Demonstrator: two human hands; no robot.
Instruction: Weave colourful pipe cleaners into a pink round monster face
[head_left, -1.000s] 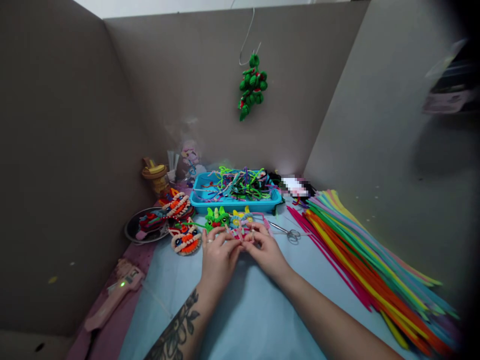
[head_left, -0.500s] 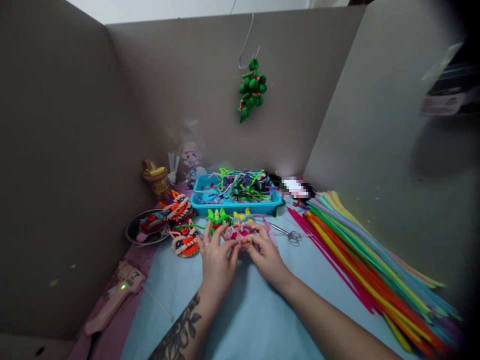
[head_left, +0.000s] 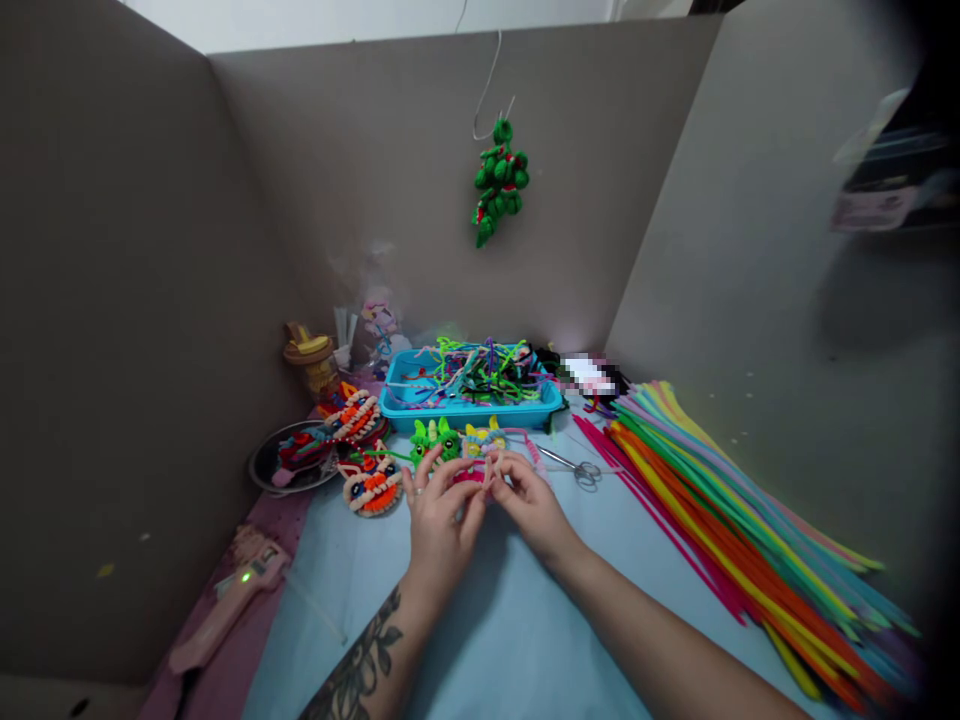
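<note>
Between my two hands is a small pink pipe-cleaner piece (head_left: 471, 476), partly hidden by the fingers. My left hand (head_left: 442, 505) closes on its left side, thumb and fingers bent. With bent fingertips, my right hand (head_left: 534, 505) pinches its right side, where a pale pink strand stands up. Just beyond the fingers lie a green pipe-cleaner figure (head_left: 435, 440) with eyes and a yellow-and-blue one (head_left: 484, 438). Left of my left hand rests a cream-and-orange pipe-cleaner face (head_left: 371, 490).
A blue tray (head_left: 469, 412) of tangled pipe-cleaner scraps stands behind. Scissors (head_left: 581, 470) and bundled long pipe cleaners (head_left: 720, 530) lie to the right. At left are a metal bowl (head_left: 262, 470) and a pink glue gun (head_left: 232, 600). A green ornament (head_left: 501, 180) hangs on the grey partition.
The pink piece has turned in my fingers, and a pale strand now stands up by my right fingertips. More of the green and yellow figures shows; both hands stay nearly in place.
</note>
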